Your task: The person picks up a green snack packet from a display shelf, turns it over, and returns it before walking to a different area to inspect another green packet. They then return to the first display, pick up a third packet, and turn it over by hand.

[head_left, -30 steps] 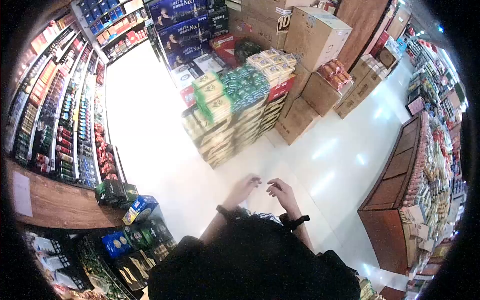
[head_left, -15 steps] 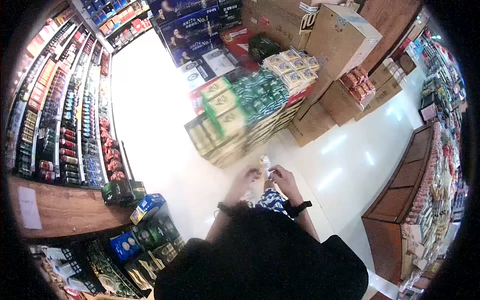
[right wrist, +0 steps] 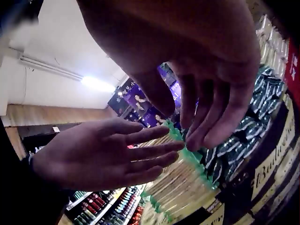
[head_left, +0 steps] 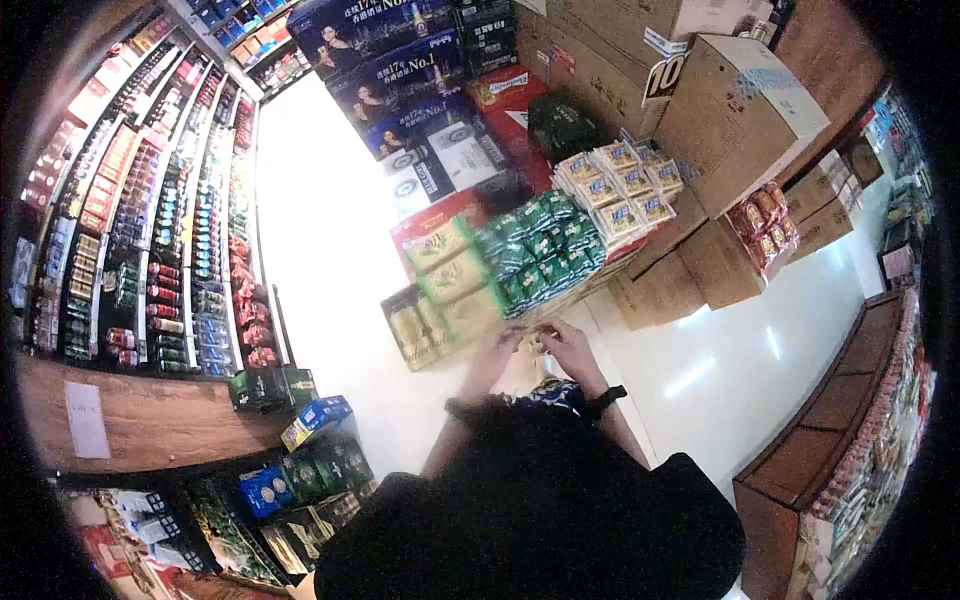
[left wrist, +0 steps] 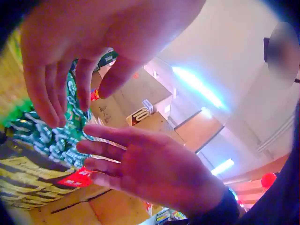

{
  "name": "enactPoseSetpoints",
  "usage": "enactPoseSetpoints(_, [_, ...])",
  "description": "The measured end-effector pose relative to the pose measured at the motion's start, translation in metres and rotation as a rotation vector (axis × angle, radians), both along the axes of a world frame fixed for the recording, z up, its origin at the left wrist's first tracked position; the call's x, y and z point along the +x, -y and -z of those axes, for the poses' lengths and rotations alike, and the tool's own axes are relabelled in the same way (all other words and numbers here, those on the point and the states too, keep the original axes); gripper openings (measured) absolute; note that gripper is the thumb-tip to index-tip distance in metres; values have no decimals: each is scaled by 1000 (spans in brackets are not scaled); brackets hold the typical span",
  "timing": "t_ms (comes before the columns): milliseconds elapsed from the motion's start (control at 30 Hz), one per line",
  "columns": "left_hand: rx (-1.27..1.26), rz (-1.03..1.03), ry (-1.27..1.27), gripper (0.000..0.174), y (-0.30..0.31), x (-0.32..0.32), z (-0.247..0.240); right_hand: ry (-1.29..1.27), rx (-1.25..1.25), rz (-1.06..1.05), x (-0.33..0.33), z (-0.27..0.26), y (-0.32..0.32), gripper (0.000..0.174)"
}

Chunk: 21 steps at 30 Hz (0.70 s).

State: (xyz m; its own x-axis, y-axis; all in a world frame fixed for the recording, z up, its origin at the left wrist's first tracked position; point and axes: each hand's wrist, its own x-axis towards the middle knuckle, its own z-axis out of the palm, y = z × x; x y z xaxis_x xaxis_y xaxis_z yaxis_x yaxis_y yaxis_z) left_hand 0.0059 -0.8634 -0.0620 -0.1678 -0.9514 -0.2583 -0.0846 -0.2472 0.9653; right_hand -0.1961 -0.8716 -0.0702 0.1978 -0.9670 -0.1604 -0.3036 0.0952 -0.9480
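Observation:
Both hands are held up in front of the body, a short gap between them, with nothing in either. My left hand [head_left: 492, 358] has loosely bent fingers pointing forward; from its own wrist camera the fingers [left wrist: 56, 93] hang relaxed. Facing it is my right hand [head_left: 570, 352], its fingers extended side by side in the left wrist view. Just beyond the hands stands a stack of cartons [head_left: 405, 335] topped with green packets [head_left: 545, 255] and cream packs in green-edged wrap [head_left: 455, 275]. Cream-and-blue packets [head_left: 620, 190] lie behind the green ones.
Shelves of bottles and cans [head_left: 150, 250] line the left side, above a wooden counter [head_left: 190, 420]. Blue beer cartons [head_left: 390, 80] rise at the back. Brown cardboard boxes [head_left: 740, 120] stand at the right, red packets [head_left: 765, 230] on one. A brown display stand [head_left: 820, 400] borders the pale floor [head_left: 680, 370].
The carton stack with its packets has come closer and now reaches the hands in the head view. Both hands stay raised and empty. The shoe seen half a second ago is largely hidden now.

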Motion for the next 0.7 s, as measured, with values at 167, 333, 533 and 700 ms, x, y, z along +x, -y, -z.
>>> enactPoseSetpoints(167, [-85, -159, 4, 35, 53, -13, -11, 106, 12, -69, -7, 3, 83, 25])
enactPoseSetpoints(333, [-81, -247, -3, 30, 85, -24, -7, 187, -28, -139, -4, 25, 137, 32])
enactPoseSetpoints(533, [-97, -244, 143, 34, 99, -31, -5, 198, 106, -168, 8, 15, 167, 41])
enactPoseSetpoints(700, [-46, -208, 144, 36, 102, -32, -9, 116, 194, -224, 14, 11, 176, 42])
